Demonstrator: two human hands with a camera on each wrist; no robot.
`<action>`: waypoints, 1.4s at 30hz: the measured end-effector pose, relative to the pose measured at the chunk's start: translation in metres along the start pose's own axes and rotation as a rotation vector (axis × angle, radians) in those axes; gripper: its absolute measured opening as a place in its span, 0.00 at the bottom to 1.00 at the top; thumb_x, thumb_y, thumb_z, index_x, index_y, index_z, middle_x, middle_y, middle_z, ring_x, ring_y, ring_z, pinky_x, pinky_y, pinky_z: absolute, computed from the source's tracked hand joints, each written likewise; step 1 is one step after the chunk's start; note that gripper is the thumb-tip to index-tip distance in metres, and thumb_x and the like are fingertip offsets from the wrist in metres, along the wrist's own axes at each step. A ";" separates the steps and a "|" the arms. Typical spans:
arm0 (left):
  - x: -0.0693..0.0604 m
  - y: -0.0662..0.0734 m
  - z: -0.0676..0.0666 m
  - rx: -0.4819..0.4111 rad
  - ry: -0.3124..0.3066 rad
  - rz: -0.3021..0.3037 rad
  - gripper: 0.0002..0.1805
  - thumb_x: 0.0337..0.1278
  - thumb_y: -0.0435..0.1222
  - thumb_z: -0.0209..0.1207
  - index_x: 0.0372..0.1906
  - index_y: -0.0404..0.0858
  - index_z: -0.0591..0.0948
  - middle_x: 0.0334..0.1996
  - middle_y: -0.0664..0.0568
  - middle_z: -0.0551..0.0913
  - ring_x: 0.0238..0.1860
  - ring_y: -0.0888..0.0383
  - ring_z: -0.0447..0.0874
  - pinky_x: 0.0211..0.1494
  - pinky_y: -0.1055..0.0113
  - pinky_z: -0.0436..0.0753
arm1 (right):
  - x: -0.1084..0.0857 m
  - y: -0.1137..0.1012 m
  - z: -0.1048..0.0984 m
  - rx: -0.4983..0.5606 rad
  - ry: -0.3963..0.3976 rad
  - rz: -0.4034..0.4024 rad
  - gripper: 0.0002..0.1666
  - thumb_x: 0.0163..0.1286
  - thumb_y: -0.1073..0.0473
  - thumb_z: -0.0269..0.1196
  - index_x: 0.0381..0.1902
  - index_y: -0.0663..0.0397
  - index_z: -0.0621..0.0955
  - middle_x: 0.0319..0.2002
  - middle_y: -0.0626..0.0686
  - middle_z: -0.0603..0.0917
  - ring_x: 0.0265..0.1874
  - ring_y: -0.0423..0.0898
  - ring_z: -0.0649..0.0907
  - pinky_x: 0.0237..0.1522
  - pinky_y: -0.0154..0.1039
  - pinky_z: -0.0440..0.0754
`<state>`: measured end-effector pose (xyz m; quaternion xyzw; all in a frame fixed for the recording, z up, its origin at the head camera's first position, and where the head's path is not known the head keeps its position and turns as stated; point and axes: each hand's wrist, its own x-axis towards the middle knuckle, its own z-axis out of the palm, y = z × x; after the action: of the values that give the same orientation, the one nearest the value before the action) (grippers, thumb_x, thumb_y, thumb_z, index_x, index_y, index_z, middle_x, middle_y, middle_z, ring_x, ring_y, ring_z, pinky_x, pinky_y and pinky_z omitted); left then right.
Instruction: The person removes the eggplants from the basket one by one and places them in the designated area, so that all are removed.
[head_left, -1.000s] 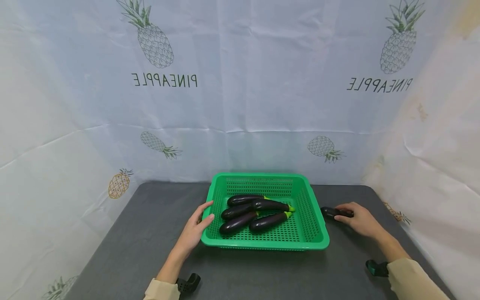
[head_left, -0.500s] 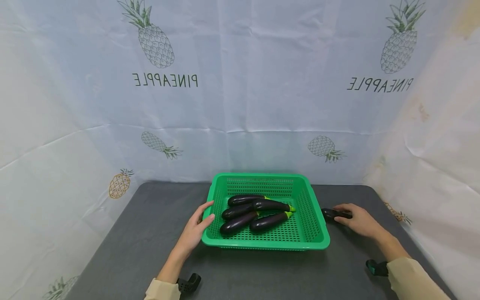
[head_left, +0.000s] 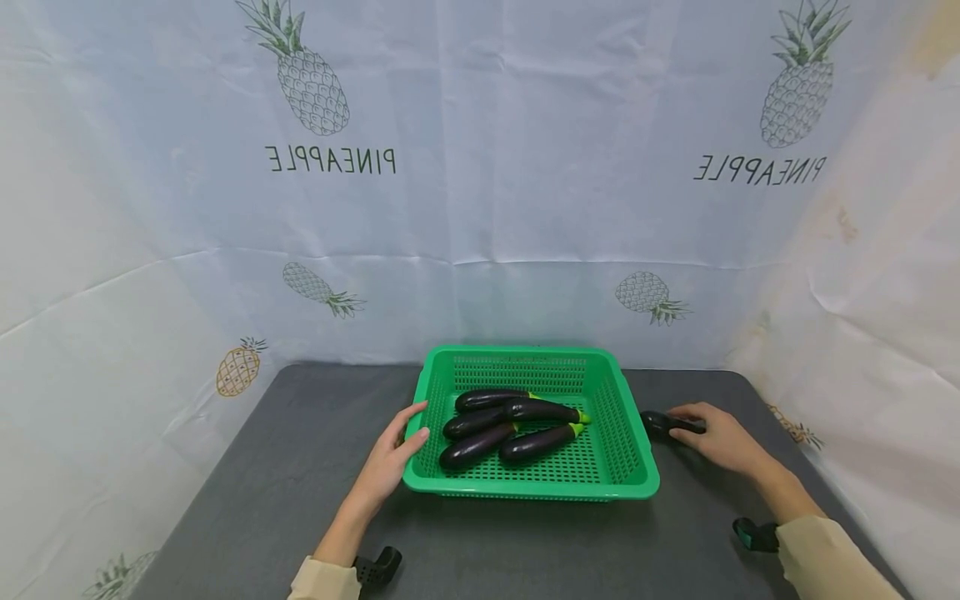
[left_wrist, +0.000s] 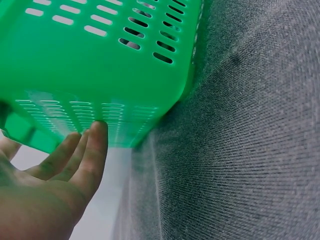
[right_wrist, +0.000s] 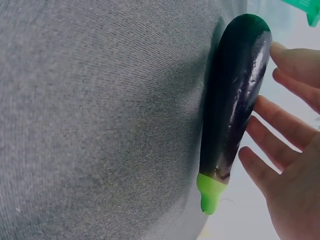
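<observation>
A green plastic basket [head_left: 531, 492] stands on the grey table with several dark eggplants [head_left: 535, 444] lying in it, their stem ends bright green. My left hand [head_left: 384, 462] is at the basket's left side. Its thumb and index finger lie at the rim, and in the left wrist view the other fingers [left_wrist: 92, 160] reach against the slotted outer wall. To the right of the basket, my right hand [head_left: 720, 437] holds one more eggplant [right_wrist: 235, 95] between thumb and fingers, low at the table. Its green stem points toward the wrist; the thumb's contact is partly hidden in the right wrist view.
A dark grey cloth-covered table [head_left: 300, 467] extends around the basket. White cloth [head_left: 525, 208] printed with pineapples hangs behind and at both sides, close to the right hand. Black straps with small devices [head_left: 378, 567] sit at both wrists.
The eggplant under my right hand shifts very slightly, first toward me and then back toward the basket. My left hand, the basket and the eggplants in it keep their places.
</observation>
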<state>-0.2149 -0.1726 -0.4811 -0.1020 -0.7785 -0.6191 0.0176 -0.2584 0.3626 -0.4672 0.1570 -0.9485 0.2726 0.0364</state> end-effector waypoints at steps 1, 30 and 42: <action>0.000 0.000 0.000 0.000 0.000 0.000 0.29 0.77 0.45 0.54 0.77 0.46 0.66 0.79 0.44 0.55 0.81 0.41 0.42 0.76 0.33 0.46 | 0.000 0.000 0.000 -0.001 0.002 0.001 0.24 0.72 0.54 0.67 0.59 0.64 0.81 0.55 0.65 0.81 0.54 0.66 0.80 0.50 0.64 0.79; -0.001 0.003 -0.001 0.010 -0.005 -0.009 0.30 0.77 0.46 0.54 0.77 0.46 0.65 0.80 0.43 0.54 0.81 0.41 0.41 0.76 0.33 0.46 | 0.005 -0.064 -0.033 -0.018 0.142 -0.160 0.20 0.75 0.57 0.64 0.60 0.61 0.81 0.57 0.63 0.80 0.58 0.67 0.77 0.53 0.68 0.74; -0.001 0.002 -0.001 0.011 -0.008 -0.011 0.29 0.77 0.46 0.54 0.77 0.47 0.65 0.80 0.43 0.54 0.81 0.41 0.41 0.76 0.33 0.47 | 0.005 -0.104 -0.040 0.011 0.131 -0.162 0.22 0.76 0.54 0.63 0.61 0.59 0.81 0.60 0.64 0.79 0.62 0.67 0.75 0.56 0.67 0.73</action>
<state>-0.2137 -0.1732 -0.4789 -0.1002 -0.7825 -0.6144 0.0118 -0.2308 0.2989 -0.3801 0.2151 -0.9268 0.2838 0.1194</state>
